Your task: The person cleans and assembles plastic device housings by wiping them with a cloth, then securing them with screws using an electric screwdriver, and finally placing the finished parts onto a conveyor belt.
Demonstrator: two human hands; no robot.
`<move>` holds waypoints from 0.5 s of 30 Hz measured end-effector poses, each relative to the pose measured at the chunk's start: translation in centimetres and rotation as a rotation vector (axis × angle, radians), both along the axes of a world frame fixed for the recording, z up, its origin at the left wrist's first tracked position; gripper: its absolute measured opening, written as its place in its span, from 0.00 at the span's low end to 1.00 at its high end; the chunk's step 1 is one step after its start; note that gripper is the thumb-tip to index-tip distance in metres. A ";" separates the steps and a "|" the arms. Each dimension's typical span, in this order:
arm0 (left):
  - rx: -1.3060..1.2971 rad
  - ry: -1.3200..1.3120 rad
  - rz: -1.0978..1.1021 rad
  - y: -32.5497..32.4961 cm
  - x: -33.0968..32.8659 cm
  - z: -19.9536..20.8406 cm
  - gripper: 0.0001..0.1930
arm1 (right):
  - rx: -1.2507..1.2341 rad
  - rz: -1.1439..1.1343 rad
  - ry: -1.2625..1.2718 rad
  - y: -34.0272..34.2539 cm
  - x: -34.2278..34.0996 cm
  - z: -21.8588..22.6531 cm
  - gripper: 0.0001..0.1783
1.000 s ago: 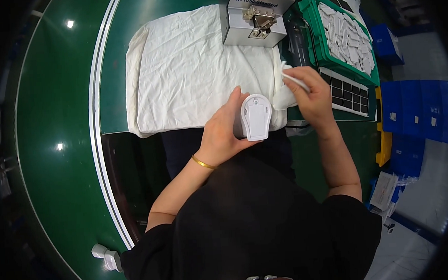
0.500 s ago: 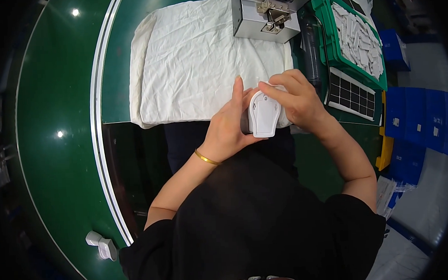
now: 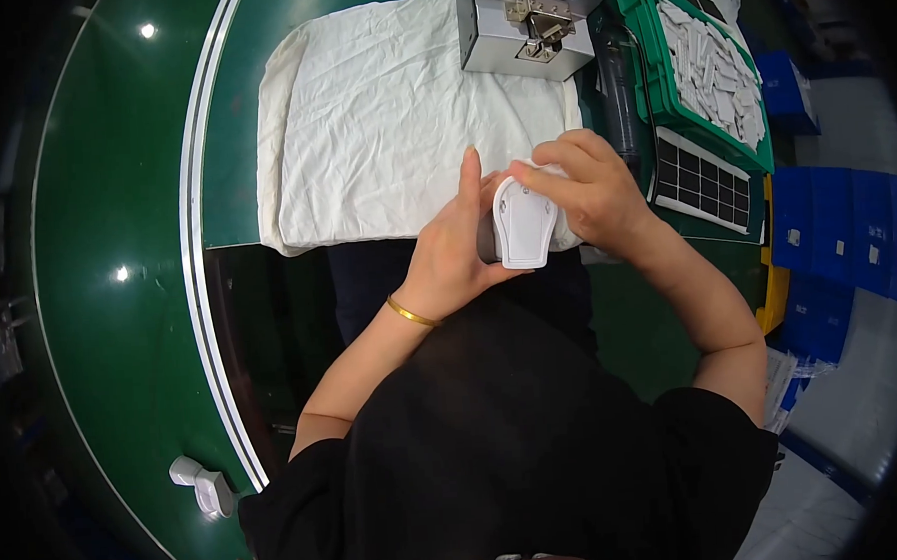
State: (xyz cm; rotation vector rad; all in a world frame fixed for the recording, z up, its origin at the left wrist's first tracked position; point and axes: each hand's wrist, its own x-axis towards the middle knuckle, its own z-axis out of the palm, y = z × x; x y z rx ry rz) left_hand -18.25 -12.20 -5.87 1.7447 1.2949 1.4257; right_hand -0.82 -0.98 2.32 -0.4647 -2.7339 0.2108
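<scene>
A white plastic housing point(image 3: 525, 235) with a bell-shaped raised face and small screw holes is held above the near edge of a white cloth point(image 3: 382, 123). My left hand point(image 3: 450, 242) grips it from the left, thumb along its lower edge and index finger sticking up. From the right, my right hand point(image 3: 590, 194) is closed at the housing's top end, index finger pressing the upper rim. The right thumb, and anything small between those fingers, is hidden.
Behind the cloth stands a grey metal machine point(image 3: 518, 47) with a metal mechanism in front. To its right are a dark cylinder point(image 3: 621, 97), a green bin point(image 3: 649, 66) of white strips and a black gridded panel point(image 3: 702, 181). White parts point(image 3: 205, 488) lie at lower left.
The housing tilts slightly in my hands, and my right hand shifts a little up its rim. Another person's fingertips appear at the lower left edge beside something white.
</scene>
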 end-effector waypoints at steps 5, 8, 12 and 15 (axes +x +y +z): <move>-0.066 -0.028 -0.039 -0.4 -0.4 0.4 0.66 | 0.019 0.088 0.035 -1.5 -1.3 -0.4 0.20; -0.064 0.030 0.001 -0.5 -0.3 0.6 0.67 | 0.022 0.032 0.031 -0.7 -1.1 0.1 0.18; 0.010 -0.017 -0.012 -0.1 0.1 0.3 0.67 | -0.206 -0.171 -0.060 1.8 2.9 -1.3 0.20; -0.008 -0.012 -0.027 -0.2 -0.1 0.5 0.66 | -0.687 -0.476 0.164 1.0 3.3 -0.5 0.16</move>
